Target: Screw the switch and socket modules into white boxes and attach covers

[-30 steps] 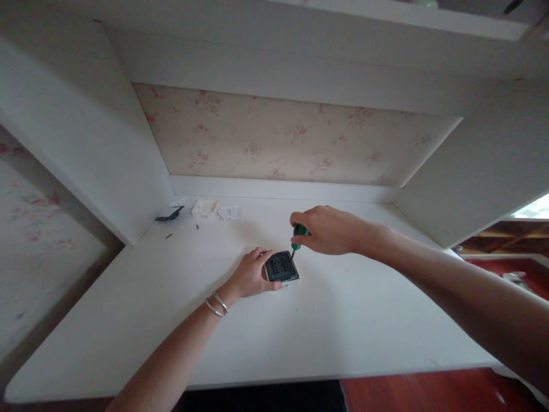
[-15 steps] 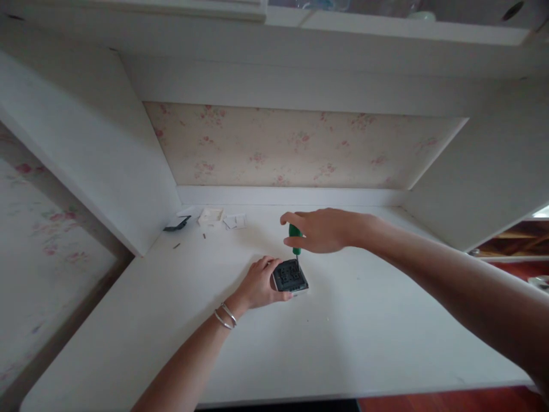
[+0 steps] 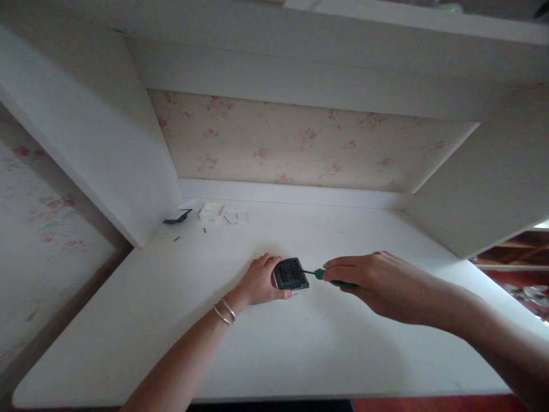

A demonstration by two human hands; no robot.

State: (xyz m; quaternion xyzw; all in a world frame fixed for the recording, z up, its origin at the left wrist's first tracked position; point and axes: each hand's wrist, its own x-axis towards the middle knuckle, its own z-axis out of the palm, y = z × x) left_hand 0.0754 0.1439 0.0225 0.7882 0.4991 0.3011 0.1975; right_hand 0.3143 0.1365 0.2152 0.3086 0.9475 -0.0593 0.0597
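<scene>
A small dark square switch module point(image 3: 291, 273) lies on the white desk point(image 3: 266, 343). My left hand point(image 3: 259, 282) grips its left side, fingers curled round the edge; two thin bangles sit on that wrist. My right hand point(image 3: 372, 280) is closed on a green-handled screwdriver point(image 3: 328, 276), held low and nearly level. Its thin shaft points left and its tip touches the module's right edge.
At the back left of the desk lie a white plastic frame point(image 3: 211, 210), small white pieces point(image 3: 237, 217), a dark flat part point(image 3: 177, 217) and a couple of loose screws point(image 3: 176, 238). White side panels and a floral back wall enclose the desk.
My right hand dropped from above the module to its right side. The screwdriver went from upright on the module's top to nearly level, tip at the right edge. The left hand stayed put.
</scene>
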